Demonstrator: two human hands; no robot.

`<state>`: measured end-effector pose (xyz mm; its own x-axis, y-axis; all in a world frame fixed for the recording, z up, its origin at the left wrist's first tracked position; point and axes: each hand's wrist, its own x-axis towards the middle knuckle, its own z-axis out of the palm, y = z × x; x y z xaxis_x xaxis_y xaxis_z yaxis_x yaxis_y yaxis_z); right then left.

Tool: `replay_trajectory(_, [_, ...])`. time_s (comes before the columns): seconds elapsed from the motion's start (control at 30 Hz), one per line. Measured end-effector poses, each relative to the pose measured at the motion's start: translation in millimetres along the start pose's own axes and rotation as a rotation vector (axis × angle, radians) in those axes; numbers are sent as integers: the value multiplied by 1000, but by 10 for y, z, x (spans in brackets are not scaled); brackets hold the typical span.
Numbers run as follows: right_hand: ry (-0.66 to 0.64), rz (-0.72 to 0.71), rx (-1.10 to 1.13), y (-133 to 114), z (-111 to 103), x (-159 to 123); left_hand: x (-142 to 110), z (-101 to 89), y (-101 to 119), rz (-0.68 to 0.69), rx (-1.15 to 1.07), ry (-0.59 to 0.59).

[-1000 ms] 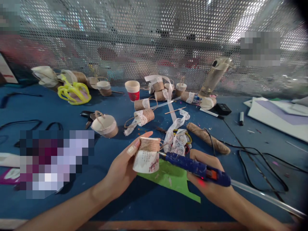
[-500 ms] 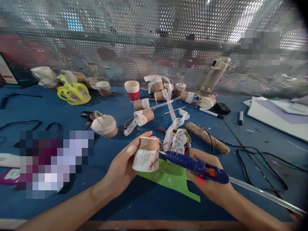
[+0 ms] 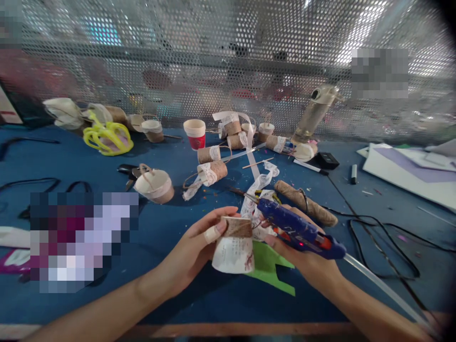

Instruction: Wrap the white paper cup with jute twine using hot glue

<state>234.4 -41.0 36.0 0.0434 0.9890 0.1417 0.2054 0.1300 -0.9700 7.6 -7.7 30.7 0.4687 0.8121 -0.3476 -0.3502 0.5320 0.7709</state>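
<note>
Head view. One white cup (image 3: 233,254), narrow end up, brown twine wound round its top: lower centre, my left hand (image 3: 194,240) curled about its left side. One blue glue gun (image 3: 292,223): right of centre, gripped in my right hand (image 3: 302,261), nozzle toward upper left, off the cup; whether those fingertips touch the cup, I cannot tell. Green sheet (image 3: 274,273): lower right of centre. Twine roll (image 3: 308,204): right of centre.

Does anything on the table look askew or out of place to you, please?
Yes: the nearest cup lying on its side, beyond the left hand, trails lace onto the blue table, looking tipped over while the red-and-white cup stands upright.
</note>
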Motion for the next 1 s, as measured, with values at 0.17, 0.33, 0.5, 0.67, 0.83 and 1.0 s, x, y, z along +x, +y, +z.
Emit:
replay_trajectory(0.17, [-21, 33, 68, 18, 64, 21, 19, -50, -54, -11, 85, -69])
replay_trajectory(0.33, [-72, 46, 90, 18, 64, 31, 14, -33, -39, -18, 158, -75])
replay_trajectory(0.5, [-80, 18, 48, 36, 46, 20, 16, -23, -34, -16, 189, -57])
replay_trajectory(0.67, [-100, -39, 56, 30, 51, 18, 21, -20, -46, -8, 206, -58])
replay_trajectory(0.83, [-147, -7, 66, 46, 37, 7, 22, -23, -62, 10, 237, -70])
replay_trajectory(1.0, [-129, -117, 47, 42, 36, 1, 35, -31, -66, 22, 247, -80])
